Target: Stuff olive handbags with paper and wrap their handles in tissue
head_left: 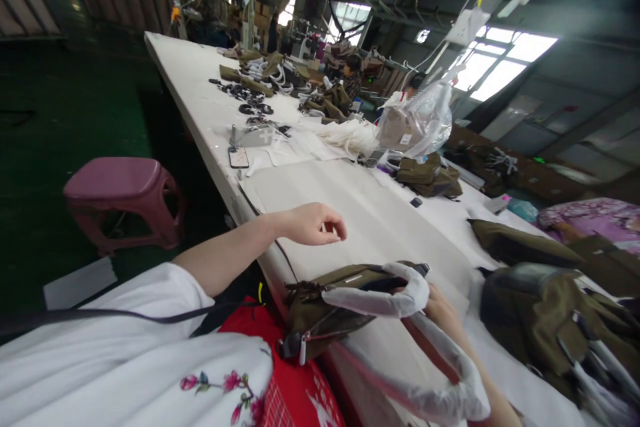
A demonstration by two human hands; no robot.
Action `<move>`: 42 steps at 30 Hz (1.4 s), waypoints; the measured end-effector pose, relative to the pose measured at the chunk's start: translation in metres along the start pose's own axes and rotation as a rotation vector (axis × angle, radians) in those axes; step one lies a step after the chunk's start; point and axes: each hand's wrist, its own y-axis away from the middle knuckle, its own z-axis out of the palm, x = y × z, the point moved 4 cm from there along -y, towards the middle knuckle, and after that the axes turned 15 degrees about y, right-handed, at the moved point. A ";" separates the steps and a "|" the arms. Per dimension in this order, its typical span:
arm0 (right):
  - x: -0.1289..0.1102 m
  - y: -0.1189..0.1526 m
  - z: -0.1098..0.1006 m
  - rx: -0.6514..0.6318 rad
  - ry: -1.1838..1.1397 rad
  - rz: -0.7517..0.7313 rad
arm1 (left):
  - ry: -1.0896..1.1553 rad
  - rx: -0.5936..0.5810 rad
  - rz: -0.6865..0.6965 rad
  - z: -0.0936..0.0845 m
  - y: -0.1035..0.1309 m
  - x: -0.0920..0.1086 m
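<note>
My left hand [317,224] hovers over the pale table, left of centre. Its fingers curl in towards the thumb; whatever sits between them, if anything, is too small to make out. An olive-green bag [345,280] with dark trim and a zip lies tilted at the near table edge, against my front. White wrapping covers its looped handles [400,301]. At the bag's far right end, my right hand [440,307] grips it from behind a wrapped handle, which hides most of the fingers.
More olive bags [530,313] lie on the right. Farther along the table [280,190] are a phone [239,157], a tape dispenser [255,135], dark straps [255,107] and a plastic-wrapped bundle [415,123]. A pink stool [123,197] stands left. People sit across the table.
</note>
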 end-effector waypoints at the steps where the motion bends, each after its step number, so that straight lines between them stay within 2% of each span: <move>1: -0.001 0.000 -0.001 0.029 0.012 -0.007 | -0.113 0.006 0.068 0.008 -0.013 0.002; 3: -0.002 0.004 -0.003 0.100 0.026 0.010 | -0.272 -0.131 0.222 0.037 -0.031 0.007; 6: -0.005 0.015 -0.005 0.225 0.030 0.126 | -0.408 -0.380 0.395 0.080 -0.036 0.012; 8: -0.009 0.023 -0.005 0.272 0.001 0.238 | -0.475 -0.450 0.457 0.097 -0.035 0.014; 11: -0.007 0.028 -0.004 0.233 -0.065 0.406 | -0.574 -0.449 0.543 0.105 -0.040 0.016; 13: 0.004 0.027 -0.012 0.213 -0.095 0.481 | -0.649 -0.390 0.596 0.103 -0.049 0.018; 15: 0.021 0.030 -0.031 0.269 -0.169 0.610 | -0.706 -0.289 0.619 0.097 -0.058 0.021; 17: 0.032 0.041 -0.061 0.430 -0.275 0.778 | -0.729 -0.147 0.607 0.090 -0.064 0.027; 18: 0.029 0.050 -0.078 0.549 -0.299 0.834 | -0.731 -0.061 0.585 0.087 -0.065 0.030; 20: 0.004 0.067 -0.112 0.835 -0.227 0.833 | -0.725 0.128 0.507 0.084 -0.067 0.036; 22: -0.039 0.080 -0.132 1.078 -0.073 0.708 | -0.709 0.269 0.412 0.088 -0.068 0.038; 23: -0.060 0.081 -0.134 1.092 -0.023 0.615 | -0.699 0.302 0.372 0.093 -0.069 0.038; 25: -0.087 0.069 -0.120 0.894 0.027 0.453 | -0.673 0.309 0.317 0.104 -0.071 0.036; 26: -0.091 0.061 -0.107 0.767 0.046 0.424 | -0.662 0.296 0.304 0.110 -0.072 0.034; 28: -0.084 0.047 -0.077 0.566 0.073 0.443 | -0.644 0.270 0.315 0.115 -0.071 0.033; 30: -0.067 0.036 -0.051 0.498 0.057 0.488 | -0.595 0.263 0.382 0.110 -0.065 0.036; 32: -0.052 0.028 -0.031 0.473 -0.033 0.514 | -0.488 0.310 0.482 0.095 -0.055 0.043; 33: -0.046 0.026 -0.024 0.468 -0.095 0.536 | -0.424 0.374 0.526 0.083 -0.049 0.046; 35: -0.037 0.024 -0.015 0.442 -0.210 0.591 | -0.338 0.583 0.568 0.053 -0.039 0.050; 37: -0.033 0.022 -0.010 0.409 -0.274 0.617 | -0.351 0.777 0.504 0.023 -0.033 0.045; 38: -0.031 0.021 -0.008 0.396 -0.286 0.614 | -0.385 0.813 0.425 0.010 -0.033 0.038; 39: -0.029 0.019 -0.006 0.385 -0.295 0.603 | -0.418 0.790 0.320 0.000 -0.036 0.029; 40: -0.026 0.018 -0.005 0.377 -0.311 0.587 | -0.427 0.712 0.196 -0.009 -0.040 0.016; 42: -0.022 0.017 -0.003 0.381 -0.361 0.531 | -0.347 0.438 -0.031 -0.015 -0.047 -0.012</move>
